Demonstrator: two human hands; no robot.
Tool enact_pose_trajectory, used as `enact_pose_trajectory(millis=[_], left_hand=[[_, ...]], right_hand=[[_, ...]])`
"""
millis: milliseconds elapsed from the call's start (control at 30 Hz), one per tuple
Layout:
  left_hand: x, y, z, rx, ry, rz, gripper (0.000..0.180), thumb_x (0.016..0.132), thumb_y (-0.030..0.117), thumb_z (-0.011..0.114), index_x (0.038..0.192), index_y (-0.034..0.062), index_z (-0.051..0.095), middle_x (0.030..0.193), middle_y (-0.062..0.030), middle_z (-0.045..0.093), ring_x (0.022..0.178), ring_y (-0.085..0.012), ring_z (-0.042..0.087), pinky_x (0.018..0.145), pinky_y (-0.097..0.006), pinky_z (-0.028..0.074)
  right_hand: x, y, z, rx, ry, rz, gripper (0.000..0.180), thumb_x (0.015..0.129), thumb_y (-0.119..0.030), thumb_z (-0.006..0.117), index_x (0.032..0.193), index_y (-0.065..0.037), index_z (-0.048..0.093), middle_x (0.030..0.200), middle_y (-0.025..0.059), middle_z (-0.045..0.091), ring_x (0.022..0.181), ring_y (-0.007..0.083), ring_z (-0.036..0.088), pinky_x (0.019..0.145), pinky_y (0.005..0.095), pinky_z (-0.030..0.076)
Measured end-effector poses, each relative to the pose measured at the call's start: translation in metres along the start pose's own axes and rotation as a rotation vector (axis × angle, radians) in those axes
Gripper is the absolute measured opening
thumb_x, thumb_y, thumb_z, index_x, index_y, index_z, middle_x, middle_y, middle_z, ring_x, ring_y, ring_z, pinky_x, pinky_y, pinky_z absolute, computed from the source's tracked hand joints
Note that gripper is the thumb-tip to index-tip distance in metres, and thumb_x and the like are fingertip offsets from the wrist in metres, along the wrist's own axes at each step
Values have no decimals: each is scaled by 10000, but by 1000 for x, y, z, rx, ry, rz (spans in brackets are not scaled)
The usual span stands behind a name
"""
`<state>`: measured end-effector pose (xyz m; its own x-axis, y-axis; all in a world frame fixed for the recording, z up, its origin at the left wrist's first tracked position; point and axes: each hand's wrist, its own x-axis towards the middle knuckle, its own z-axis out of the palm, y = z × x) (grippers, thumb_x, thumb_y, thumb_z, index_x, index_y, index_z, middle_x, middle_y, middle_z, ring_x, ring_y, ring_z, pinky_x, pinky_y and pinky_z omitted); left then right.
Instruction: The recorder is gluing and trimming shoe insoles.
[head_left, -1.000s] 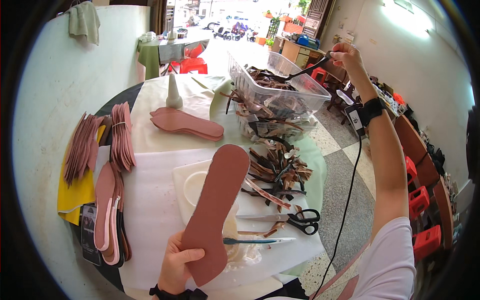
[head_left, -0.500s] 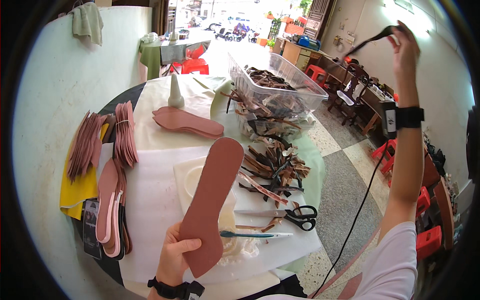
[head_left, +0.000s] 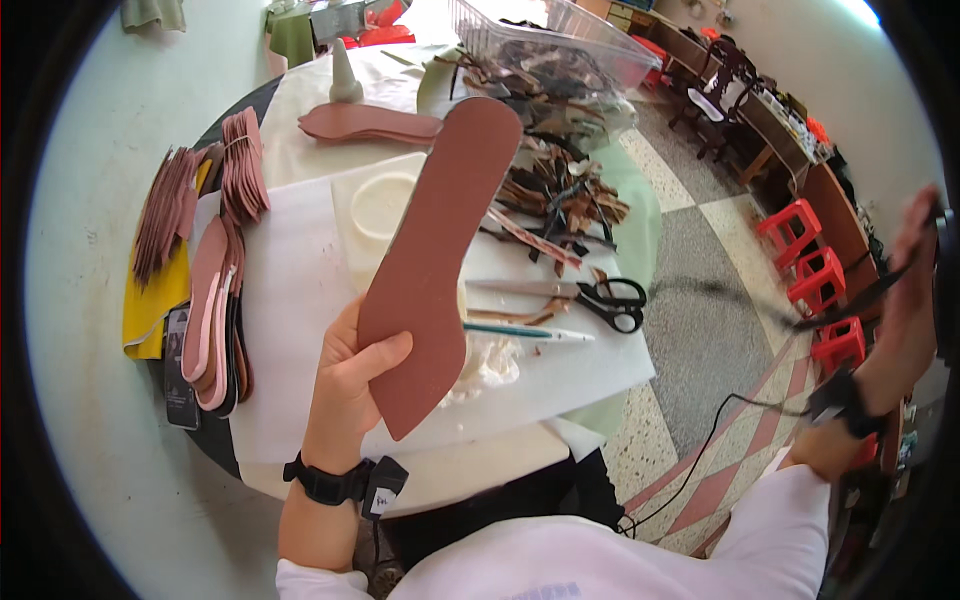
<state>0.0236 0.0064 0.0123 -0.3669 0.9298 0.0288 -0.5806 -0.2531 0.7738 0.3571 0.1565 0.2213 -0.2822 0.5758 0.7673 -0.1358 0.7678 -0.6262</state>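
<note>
My left hand [head_left: 345, 365] grips a reddish-brown insole [head_left: 445, 225] by its pointed lower end, thumb on top, holding it tilted above the table. Far out at the right edge is my right hand [head_left: 912, 265], smeared by motion, with a dark thin strip [head_left: 850, 305] trailing from it over the floor. Behind the insole lie a teal-and-white pen-like tool [head_left: 530, 331] and black-handled scissors [head_left: 612, 303]. A shallow whitish dish [head_left: 385, 205] is partly covered by the insole.
Bundled insoles [head_left: 243, 165] and more insoles [head_left: 208, 300] lie at the left beside a phone [head_left: 180, 375]. Stacked insoles [head_left: 370, 124] sit farther back near a pale cone [head_left: 345, 75]. Scrap strips [head_left: 565, 200] heap below a clear plastic bin [head_left: 610, 55]. Red stools [head_left: 790, 228] line the right.
My right hand has swung down and outward from high at the right, the dark strip trailing. The view has tipped downward; my left hand still holds the insole.
</note>
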Motion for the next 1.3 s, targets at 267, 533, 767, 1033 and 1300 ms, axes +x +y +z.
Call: enact_pose_trajectory(millis=[267,533,767,1033,1300], left_hand=[[-42,-14,41,530,-2,109,515,785,-48,539,1283,-6,415,1171,-107,548,983,-159,573,866,-263,437],[-76,-51,40,1058,-337,373,565,790,-57,527,1328,34,377,1258,-141,522,862,-194,630,741,-250,474],[-90,-86,46,889,-179,344,605,788,-82,543,1346,27,335,1163,-162,568,751,-213,608,702,-256,469],[-93,-92,40,839,-196,56,382,788,-45,585,1150,11,479,947,-135,648,829,-209,645,736,-263,476],[-92,-95,39,1043,-337,218,272,756,-83,555,999,6,474,694,-165,547,643,-343,581,548,-388,459]], right_hand=[[-159,71,65,445,-247,906,138,801,72,555,932,38,578,827,57,590,689,111,581,629,231,485],[-202,71,87,419,-269,811,165,850,90,514,994,50,585,882,58,605,703,73,557,628,196,467],[-209,60,96,70,-297,674,173,792,103,583,945,26,605,819,54,623,672,91,577,592,202,462],[-185,69,85,-173,-564,404,141,712,97,635,811,3,600,741,77,607,599,164,578,550,230,442],[-167,74,102,-118,-768,348,144,710,103,610,788,-15,587,781,63,553,631,174,561,532,255,440]])
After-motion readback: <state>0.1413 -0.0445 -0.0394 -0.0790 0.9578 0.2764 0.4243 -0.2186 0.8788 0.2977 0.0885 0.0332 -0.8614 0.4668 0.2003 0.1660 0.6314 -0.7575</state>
